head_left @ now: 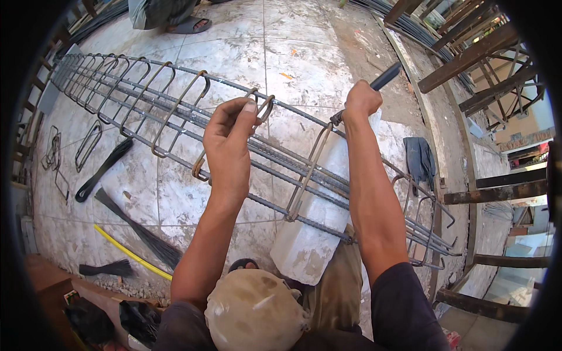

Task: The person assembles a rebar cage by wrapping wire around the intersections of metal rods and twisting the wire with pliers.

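A long rebar cage of ribbed steel bars and bent stirrups lies across in front of me, from far left to near right. My left hand is closed over the cage, thumb and fingers drawn together beside the hooked top of a stirrup; what they hold, if anything, is hidden. With my right hand I grip black-handled pincers. Their metal head meets the far top bar, at the corner of another stirrup. A pale concrete block sits under the cage near my knees.
On the stained tile floor at left lie loose stirrups, bundles of dark tie wire and a yellow tube. A dark cloth lies at right. Another person's sandalled foot is at the top. Wooden beams stand along the right.
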`<state>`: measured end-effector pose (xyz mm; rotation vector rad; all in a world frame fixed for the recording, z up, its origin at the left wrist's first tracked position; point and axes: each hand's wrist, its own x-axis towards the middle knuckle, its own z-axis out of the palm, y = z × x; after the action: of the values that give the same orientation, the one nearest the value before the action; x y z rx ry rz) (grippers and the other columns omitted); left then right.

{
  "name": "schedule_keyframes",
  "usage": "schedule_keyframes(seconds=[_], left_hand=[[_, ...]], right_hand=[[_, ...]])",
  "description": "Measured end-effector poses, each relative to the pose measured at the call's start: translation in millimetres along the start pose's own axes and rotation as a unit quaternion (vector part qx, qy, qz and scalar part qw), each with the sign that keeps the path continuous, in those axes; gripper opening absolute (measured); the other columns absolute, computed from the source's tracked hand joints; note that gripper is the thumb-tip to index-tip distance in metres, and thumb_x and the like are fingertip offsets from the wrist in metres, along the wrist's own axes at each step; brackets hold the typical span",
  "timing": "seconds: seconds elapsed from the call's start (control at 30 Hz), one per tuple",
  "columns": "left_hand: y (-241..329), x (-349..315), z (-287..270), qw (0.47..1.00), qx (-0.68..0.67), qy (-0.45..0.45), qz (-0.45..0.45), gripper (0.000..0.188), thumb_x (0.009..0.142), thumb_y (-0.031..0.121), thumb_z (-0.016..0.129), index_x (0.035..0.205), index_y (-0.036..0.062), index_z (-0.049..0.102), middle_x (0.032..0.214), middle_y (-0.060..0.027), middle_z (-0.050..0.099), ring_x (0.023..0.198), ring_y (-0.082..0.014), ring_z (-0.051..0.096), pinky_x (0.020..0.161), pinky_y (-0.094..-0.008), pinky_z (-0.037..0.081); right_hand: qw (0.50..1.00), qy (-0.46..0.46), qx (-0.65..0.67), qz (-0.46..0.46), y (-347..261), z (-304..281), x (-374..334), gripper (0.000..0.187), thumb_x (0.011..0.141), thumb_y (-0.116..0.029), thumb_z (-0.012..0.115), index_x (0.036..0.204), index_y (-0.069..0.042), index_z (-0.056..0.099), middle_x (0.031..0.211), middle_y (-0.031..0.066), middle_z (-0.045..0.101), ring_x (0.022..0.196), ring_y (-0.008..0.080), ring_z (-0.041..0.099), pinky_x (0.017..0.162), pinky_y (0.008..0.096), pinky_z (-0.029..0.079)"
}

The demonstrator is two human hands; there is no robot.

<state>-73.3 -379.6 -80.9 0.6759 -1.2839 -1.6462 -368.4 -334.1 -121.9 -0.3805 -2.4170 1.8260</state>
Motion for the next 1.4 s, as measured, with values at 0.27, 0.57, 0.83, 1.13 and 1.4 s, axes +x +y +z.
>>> schedule_keyframes(seconds=[0.27, 0.57, 0.83, 1.13, 1.4], left_hand=[[5, -51, -28, 0.998, -0.021, -0.029, -0.045, 0.025, 0.101, 0.023, 0.070, 0.117, 0.0033, 0.069, 0.101, -0.0037, 0.070, 0.090, -0.0110, 0.066, 0.086, -0.0282, 0.050], [23, -68, 45, 0.967, -0.143, -0.202, 0.058, 0.058, 0.103, 0.022, 0.071, 0.149, -0.0051, 0.048, 0.148, -0.0230, 0.054, 0.136, -0.0231, 0.054, 0.106, -0.0369, 0.050], [48, -78, 6, 0.965, -0.229, -0.124, 0.025, 0.021, 0.104, 0.016, 0.069, 0.114, -0.0033, 0.067, 0.093, -0.0034, 0.070, 0.082, -0.0082, 0.065, 0.076, -0.0239, 0.054], [72, -70, -55, 0.968, 0.096, -0.228, -0.047, 0.016, 0.107, 0.017, 0.062, 0.106, 0.0013, 0.065, 0.080, 0.0052, 0.052, 0.068, -0.0035, 0.044, 0.059, -0.0237, 0.036], [88, -58, -174, 0.968, 0.215, 0.123, 0.050, 0.017, 0.108, 0.017, 0.060, 0.105, 0.0011, 0.064, 0.085, 0.0038, 0.054, 0.078, -0.0055, 0.044, 0.069, -0.0220, 0.037]], right_hand=[[0.988, -0.030, 0.119, -0.097, -62, -41, -3, 0.019, 0.092, -0.019, 0.063, 0.089, -0.002, 0.056, 0.067, 0.0077, 0.053, 0.048, 0.0197, 0.049, 0.044, 0.0389, 0.043], [0.788, -0.375, 0.480, 0.090, -150, -103, -156, 0.035, 0.099, -0.017, 0.054, 0.070, -0.018, 0.035, 0.057, -0.0055, 0.029, 0.046, 0.0098, 0.030, 0.043, 0.0279, 0.030], [0.729, -0.406, 0.535, 0.130, -145, -101, -222, 0.028, 0.099, -0.025, 0.055, 0.077, -0.016, 0.040, 0.060, -0.0058, 0.034, 0.047, 0.0099, 0.032, 0.046, 0.0284, 0.034], [0.767, -0.590, 0.249, -0.038, -141, -116, -161, 0.031, 0.109, -0.020, 0.055, 0.130, 0.003, 0.051, 0.133, 0.0307, 0.060, 0.123, 0.0394, 0.065, 0.104, 0.0552, 0.058], [0.879, -0.456, 0.136, -0.044, -95, -145, -95, 0.048, 0.105, -0.027, 0.064, 0.143, -0.002, 0.049, 0.116, 0.0181, 0.070, 0.090, 0.0204, 0.070, 0.070, 0.0314, 0.061]])
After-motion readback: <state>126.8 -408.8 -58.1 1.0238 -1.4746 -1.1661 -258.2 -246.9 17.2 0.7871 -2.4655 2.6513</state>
